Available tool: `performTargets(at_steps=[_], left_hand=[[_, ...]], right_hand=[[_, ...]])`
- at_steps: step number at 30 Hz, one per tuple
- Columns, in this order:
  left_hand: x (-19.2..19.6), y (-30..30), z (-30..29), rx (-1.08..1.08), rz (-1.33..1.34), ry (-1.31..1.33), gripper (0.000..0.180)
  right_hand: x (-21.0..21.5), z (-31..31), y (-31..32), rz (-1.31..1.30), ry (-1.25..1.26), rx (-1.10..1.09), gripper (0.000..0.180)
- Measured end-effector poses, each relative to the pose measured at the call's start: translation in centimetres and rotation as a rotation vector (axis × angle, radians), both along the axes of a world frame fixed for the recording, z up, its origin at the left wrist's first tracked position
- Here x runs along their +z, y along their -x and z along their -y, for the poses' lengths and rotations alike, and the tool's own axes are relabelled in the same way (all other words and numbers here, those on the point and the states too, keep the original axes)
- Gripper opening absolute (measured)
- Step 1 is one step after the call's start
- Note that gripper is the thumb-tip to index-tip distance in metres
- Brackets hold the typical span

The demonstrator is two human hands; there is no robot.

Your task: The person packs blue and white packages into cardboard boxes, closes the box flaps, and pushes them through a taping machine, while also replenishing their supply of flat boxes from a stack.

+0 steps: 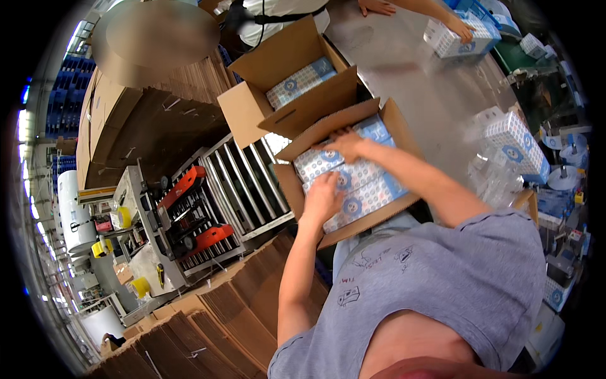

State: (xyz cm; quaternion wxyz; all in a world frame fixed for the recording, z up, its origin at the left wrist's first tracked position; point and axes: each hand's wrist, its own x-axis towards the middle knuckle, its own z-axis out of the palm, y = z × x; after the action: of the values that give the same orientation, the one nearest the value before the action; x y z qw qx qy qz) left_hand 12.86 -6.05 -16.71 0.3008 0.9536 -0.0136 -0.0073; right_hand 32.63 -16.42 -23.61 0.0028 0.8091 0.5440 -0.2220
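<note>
An open cardboard box (404,136) lies in front of me, filled with white and blue patterned packages (369,196). My left hand (322,197) presses flat on a package at the box's near left side. My right hand (346,144) rests on a package at the far end of the same box, fingers spread. Neither hand is closed around anything. My grey shirt fills the lower right of the view.
A second open box (252,114) with one patterned package (300,82) sits just beyond. Another person's hand (459,28) holds a package (449,43) on the grey table. A wrapped package (514,142) stands right. Roller conveyor (243,183), taping machine (189,215), flat cardboard stacks (214,316) lie left.
</note>
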Motion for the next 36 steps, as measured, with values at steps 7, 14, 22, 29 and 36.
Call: performTargets(at_steps=[7, 14, 22, 29, 36], left_hand=[[1.2, 12.6, -6.4, 0.307, 0.275, -0.237, 0.048], [-6.9, 1.1, 2.4, -0.218, 0.056, -0.215, 0.073], [-8.6, -3.6, 3.2, -0.419, 0.094, -0.274, 0.070], [-7.5, -3.4, 3.9, -0.302, 0.023, -0.254, 0.063], [-4.9, 1.7, 3.1, -0.374, -0.339, 0.242, 0.067]], right_hand=[[8.9, 12.5, 1.2, -0.079, -0.870, -0.849, 0.030], [0.2, 18.1, 7.0, -0.166, -0.338, -0.213, 0.048], [10.4, 8.0, -1.5, 0.216, -0.936, -0.446, 0.042], [3.5, 14.9, 1.1, 0.101, -0.432, -0.019, 0.038], [1.4, 17.2, 0.5, -0.391, -0.366, -0.120, 0.043]])
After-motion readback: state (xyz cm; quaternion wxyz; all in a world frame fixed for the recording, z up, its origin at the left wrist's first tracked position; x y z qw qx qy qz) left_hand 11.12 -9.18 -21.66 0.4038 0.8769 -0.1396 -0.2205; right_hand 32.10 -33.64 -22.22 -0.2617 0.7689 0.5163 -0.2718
